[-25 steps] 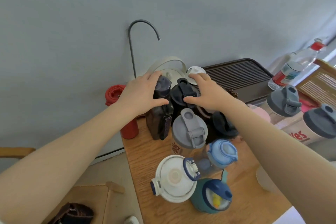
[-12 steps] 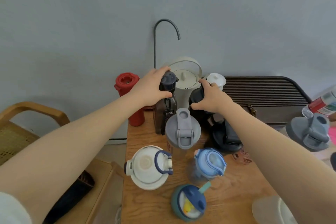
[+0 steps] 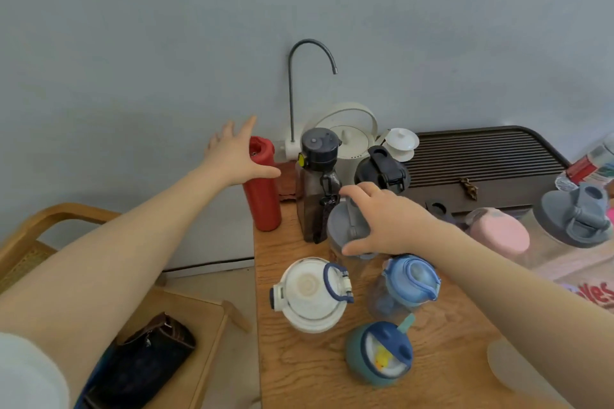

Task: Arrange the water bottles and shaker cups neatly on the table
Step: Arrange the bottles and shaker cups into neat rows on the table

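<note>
Two hands, left hand [image 3: 234, 156] spread beside matte red bottle [image 3: 262, 186], right hand [image 3: 382, 219] clasping grey-lidded shaker [image 3: 349, 226]

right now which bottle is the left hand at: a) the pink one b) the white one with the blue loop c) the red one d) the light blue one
c: the left hand is spread open over the top of the red bottle at the table's back left corner, while the right hand is on the grey-lidded shaker cup.
</note>
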`<state>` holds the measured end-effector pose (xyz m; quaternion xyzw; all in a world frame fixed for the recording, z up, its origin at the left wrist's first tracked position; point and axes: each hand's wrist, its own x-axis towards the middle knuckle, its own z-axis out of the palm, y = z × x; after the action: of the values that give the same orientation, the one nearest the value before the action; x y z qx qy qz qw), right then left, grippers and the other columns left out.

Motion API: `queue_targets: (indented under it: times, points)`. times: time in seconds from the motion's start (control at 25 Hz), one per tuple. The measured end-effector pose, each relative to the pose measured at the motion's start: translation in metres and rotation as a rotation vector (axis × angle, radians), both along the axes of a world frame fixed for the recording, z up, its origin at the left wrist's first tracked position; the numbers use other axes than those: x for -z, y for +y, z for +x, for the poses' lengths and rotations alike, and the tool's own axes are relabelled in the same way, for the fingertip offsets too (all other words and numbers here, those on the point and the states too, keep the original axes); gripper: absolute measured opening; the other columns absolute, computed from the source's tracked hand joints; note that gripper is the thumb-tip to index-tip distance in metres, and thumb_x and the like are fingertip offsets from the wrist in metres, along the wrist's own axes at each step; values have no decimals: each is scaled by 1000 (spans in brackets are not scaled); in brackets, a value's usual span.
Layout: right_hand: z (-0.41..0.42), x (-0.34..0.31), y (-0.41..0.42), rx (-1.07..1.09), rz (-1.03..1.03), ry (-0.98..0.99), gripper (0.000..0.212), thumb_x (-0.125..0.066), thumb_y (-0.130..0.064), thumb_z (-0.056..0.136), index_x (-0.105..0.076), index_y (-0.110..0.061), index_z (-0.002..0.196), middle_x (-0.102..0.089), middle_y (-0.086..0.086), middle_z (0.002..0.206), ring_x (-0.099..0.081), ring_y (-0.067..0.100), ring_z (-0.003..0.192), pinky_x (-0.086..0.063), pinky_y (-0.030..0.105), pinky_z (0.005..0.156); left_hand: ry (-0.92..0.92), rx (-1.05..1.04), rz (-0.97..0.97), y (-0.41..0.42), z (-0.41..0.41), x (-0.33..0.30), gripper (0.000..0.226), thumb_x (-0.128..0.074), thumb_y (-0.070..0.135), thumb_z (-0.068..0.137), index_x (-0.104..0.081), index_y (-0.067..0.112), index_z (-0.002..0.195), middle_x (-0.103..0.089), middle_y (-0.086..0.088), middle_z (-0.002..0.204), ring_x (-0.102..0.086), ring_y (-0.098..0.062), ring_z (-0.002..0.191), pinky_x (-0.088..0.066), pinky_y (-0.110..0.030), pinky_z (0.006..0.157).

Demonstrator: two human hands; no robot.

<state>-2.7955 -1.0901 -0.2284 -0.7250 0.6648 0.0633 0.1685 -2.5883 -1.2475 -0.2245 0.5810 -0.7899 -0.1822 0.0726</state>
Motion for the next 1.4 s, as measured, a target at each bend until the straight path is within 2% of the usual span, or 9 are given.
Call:
queue_targets:
  times: [0.12,0.24,0.6,0.76,0.92,1.04,1.12,1.24,1.4]
  points:
    - [11,16,1,124,-11,1,102,-74,-55,63,-14,-29,142,-28,8,141,-51,35,113,-51,44,84,231,38,114,-8,-3,12,96,-81,34,64,-26,18,141,-40,-16,141,-43,-32,126,-38,-41,102]
    - [14,20,0,166,-22,10,100,-74,-51,64,-14,-29,141,-29,9,136,-50,35,111,-51,43,82,229,124,38,-5,-7,16,76,-79,36,63,-43,16,127,-54,-13,126,-52,-29,111,-47,-40,92]
    - [17,22,3,241,-15,-17,99,-75,-47,64,-15,-31,141,-29,6,136,-47,33,115,-50,45,87,246,294,-35,22,-5,29,70,-74,44,63,-47,20,123,-57,-6,121,-53,-28,110,-48,-43,90]
    - [16,27,6,290,-36,-128,100,-76,-43,66,-13,-35,143,-28,7,137,-46,33,114,-48,44,90,232,364,-7,32,-5,34,83,-72,43,71,-29,18,138,-43,-11,137,-45,-29,122,-42,-44,98]
    - [13,27,11,266,-29,-172,103,-76,-42,69,-7,-35,145,-32,12,136,-46,33,116,-46,44,93,328,431,-277,61,15,20,79,-62,45,77,-28,11,140,-33,-13,144,-28,-28,134,-26,-42,111]
    - [8,25,10,192,18,-171,103,-73,-45,71,-2,-38,146,-33,15,138,-46,35,117,-45,44,95,516,677,-30,112,25,2,66,-51,55,74,-42,20,130,-44,6,128,-44,-5,115,-37,-25,98]
    - [5,25,10,136,27,-162,105,-73,-47,70,-1,-38,146,-31,17,141,-45,38,120,-43,47,98,323,728,182,147,20,0,81,-66,60,64,-36,28,131,-36,15,130,-41,2,112,-38,-17,93]
    - [3,25,14,88,13,-158,104,-73,-44,71,-2,-36,146,-32,17,139,-47,39,116,-45,48,95,-43,684,32,173,6,11,94,-73,58,59,-27,28,134,-34,11,135,-44,-9,115,-46,-28,86]
    - [5,26,20,81,-40,-132,98,-70,-51,70,-7,-37,145,-37,17,135,-53,39,108,-50,47,88,2,288,-32,182,9,21,84,-73,54,62,-32,23,129,-41,2,128,-48,-20,110,-46,-34,82]
